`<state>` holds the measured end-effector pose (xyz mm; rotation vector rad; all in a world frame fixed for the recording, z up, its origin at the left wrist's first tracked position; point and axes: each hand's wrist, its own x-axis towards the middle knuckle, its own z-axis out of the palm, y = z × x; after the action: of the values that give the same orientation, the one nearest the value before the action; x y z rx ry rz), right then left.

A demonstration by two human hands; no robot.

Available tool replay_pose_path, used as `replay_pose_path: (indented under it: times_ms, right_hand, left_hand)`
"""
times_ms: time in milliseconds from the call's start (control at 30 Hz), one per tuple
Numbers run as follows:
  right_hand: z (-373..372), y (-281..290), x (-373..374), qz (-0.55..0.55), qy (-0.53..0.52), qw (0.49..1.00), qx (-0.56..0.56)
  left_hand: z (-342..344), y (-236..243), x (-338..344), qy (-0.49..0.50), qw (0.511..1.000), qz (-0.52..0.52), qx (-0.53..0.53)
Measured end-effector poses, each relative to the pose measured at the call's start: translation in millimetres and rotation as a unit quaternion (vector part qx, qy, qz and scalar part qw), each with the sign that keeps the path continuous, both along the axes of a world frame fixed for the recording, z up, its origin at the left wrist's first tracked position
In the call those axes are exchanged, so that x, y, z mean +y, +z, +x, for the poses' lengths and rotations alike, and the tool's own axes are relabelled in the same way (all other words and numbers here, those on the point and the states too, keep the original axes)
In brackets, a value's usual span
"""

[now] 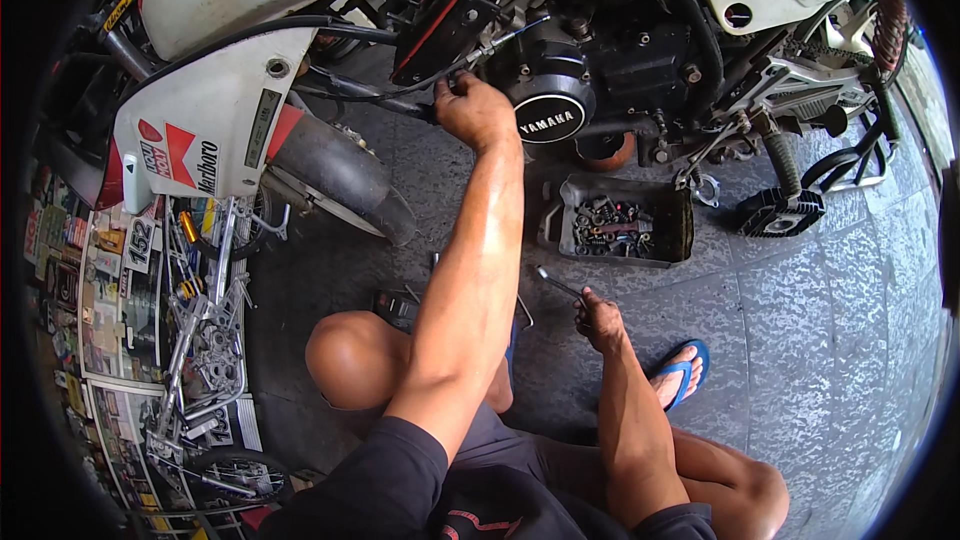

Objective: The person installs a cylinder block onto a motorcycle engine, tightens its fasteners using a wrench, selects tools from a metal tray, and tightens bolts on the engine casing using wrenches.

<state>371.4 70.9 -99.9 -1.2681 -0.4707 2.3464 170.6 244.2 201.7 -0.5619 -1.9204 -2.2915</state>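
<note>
Head view: our left hand (474,110) is up at the motorcycle engine (580,60), fingers pinched on a small part beside the round black engine cover (549,116); what part, we can't tell. Our right hand (600,320) sits low, well below the engine, fingers clamped on a slim metal wrench (556,283). Tray of bolts (622,222) lies on the stone floor (820,320) just under the engine.

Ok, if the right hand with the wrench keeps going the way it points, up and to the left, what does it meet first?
Most likely the left forearm, which crosses just beyond the wrench held in the right hand. Depth is unclear, so it may pass under the arm to bare floor.
</note>
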Motion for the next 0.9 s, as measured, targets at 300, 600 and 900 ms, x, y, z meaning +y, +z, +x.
replay_pose_path:
  times_ms: [300, 600, 900]
  right_hand:
    - [-5.9, 6.5, 5.1, 0.006, -0.005, 1.0, 0.016]
    - [-3.1, 11.1, -0.3, -0.003, 0.001, 1.0, -0.02]
    - [-3.3, 7.3, 1.7, -0.002, -0.014, 1.0, -0.021]
  left_hand:
    - [-21.7, -3.1, 7.1, -0.019, 0.993, 0.09, -0.071]
    - [-4.5, 13.4, -2.4, -0.046, 0.982, 0.12, -0.137]
    - [-9.8, 6.9, 5.0, -0.028, 0.989, 0.089, -0.113]
